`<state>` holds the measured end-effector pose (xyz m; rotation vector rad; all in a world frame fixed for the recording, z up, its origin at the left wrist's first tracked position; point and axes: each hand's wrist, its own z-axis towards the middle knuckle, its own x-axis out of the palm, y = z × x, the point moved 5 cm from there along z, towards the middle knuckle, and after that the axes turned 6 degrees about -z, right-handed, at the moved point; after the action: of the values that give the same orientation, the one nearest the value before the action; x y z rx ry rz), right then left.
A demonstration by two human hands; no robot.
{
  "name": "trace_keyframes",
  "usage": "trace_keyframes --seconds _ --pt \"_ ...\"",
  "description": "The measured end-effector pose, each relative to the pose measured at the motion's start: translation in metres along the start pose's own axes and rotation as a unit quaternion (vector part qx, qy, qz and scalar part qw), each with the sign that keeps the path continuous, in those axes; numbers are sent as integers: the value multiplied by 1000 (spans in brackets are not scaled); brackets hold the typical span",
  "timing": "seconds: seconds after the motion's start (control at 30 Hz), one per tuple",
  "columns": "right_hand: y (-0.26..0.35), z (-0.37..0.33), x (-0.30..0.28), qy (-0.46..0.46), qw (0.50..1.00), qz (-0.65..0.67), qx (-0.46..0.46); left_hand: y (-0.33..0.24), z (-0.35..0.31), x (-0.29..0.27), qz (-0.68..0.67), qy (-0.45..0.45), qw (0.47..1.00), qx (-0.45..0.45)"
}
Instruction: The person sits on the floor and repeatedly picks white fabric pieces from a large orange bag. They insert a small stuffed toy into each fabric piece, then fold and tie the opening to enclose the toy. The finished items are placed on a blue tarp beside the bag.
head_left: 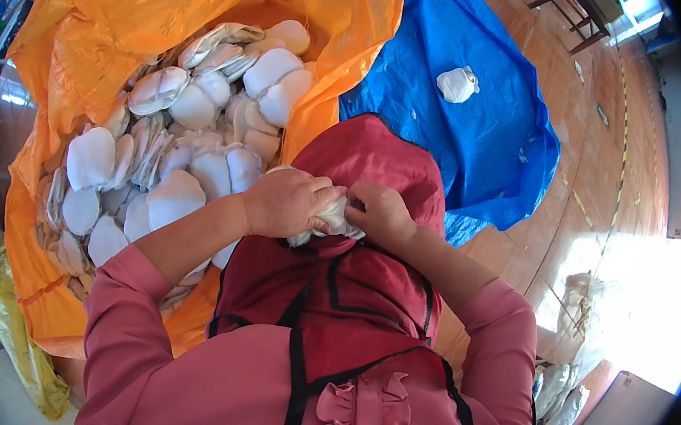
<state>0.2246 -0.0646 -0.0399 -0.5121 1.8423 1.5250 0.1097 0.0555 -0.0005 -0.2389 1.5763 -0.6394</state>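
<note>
Over my lap, covered by a dark red apron (376,156), both hands meet at a crumpled white cloth pad (332,216). My left hand (288,204) is closed on its left side, fingers curled over the top. Fingers bent inward, my right hand (381,216) pinches the pad's right edge. What lies under the fingers is hidden. To the left, a large orange sack (348,5) gapes wide, filled with many rounded white and beige pads (175,198), some in stacks.
Right of the orange sack a blue sheet or sack (494,141) is spread on the brown floor (578,121), with a small white bundle (457,85) on it. A wooden chair (579,0) stands at the far right. Yellow sacking (22,340) lies at the left.
</note>
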Motion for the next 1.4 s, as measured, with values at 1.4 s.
trace_keyframes --seconds 1.4 --pt "10 -70 1 16 988 149 35 6 -9 22 -152 -50 975 -152"
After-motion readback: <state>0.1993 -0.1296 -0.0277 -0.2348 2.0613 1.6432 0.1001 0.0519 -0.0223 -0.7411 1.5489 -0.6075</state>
